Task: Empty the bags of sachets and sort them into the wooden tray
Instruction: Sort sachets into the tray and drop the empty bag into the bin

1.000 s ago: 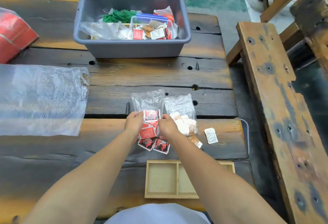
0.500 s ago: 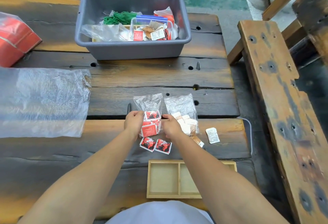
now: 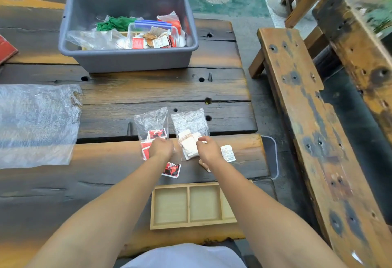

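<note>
Because both small clear plastic bags lie flat with their mouths toward the person, sachets can be drawn out just above the pale wooden three-compartment tray (image 3: pixel 192 205), which sits bare at six o'clock. On the left bag of red sachets (image 3: pixel 151 128) the left hand (image 3: pixel 161 147) rests curled at its mouth, likely pinning it; whether it grips a sachet I cannot tell. At three o'clock from it, the right hand (image 3: pixel 209 150) pinches at the bag of white sachets (image 3: pixel 189 134) (a loose white sachet (image 3: pixel 228 153) lies just beside). One red-and-black sachet (image 3: pixel 171 169) lies between bags and tray. Half a second ago both hands worked the red bag; now the right has crossed over to the white one.
</note>
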